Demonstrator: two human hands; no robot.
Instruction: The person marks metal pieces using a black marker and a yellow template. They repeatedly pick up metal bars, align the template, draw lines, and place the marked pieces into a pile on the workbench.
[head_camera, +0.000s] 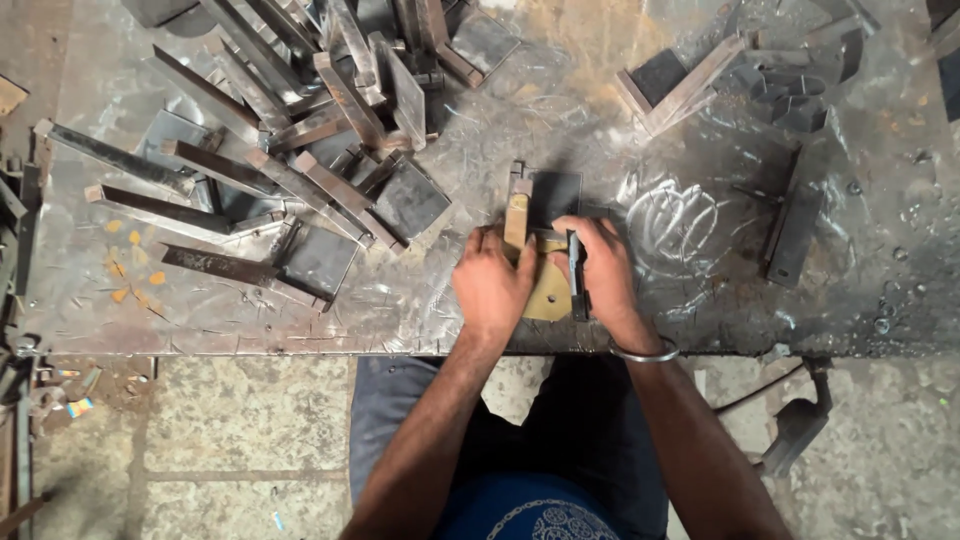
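Square dark plate (556, 196) flat on the scarred steel workbench (700, 290), close to the front edge, just beyond both hands. Touches, along its left side, a short tan bar (516, 216) standing lengthwise against it. Sits just above a tan flat template (548, 292), mostly hidden between the hands.

Left hand (490, 285) curled down on the short tan bar and the template edge, fingers closed and pressing rather than lifting. Right hand (604, 272) closed narrowly around a dark narrow strip (577, 275), held on edge beside the template; metal bangle (645, 352) at that wrist.

Seems to be mid-fitting: pieces brought together and being squared up, yet no visible joint between plate, bar and strip (too small and shaded to tell for sure), so this set looks unfinished.

Further out, to the left, a large heap of plate-and-bar pieces (300, 170), many with a long bar already lying across a square plate, stacked untidily. Cannot tell whether these are joined or only laid together. At the upper right, a smaller cluster of angled pieces (680, 85), and to the right a lone dark bar (795, 225), well apart from the hands. Judging by the heap, much of the same work already handled, one set in hand, loose stock left around.
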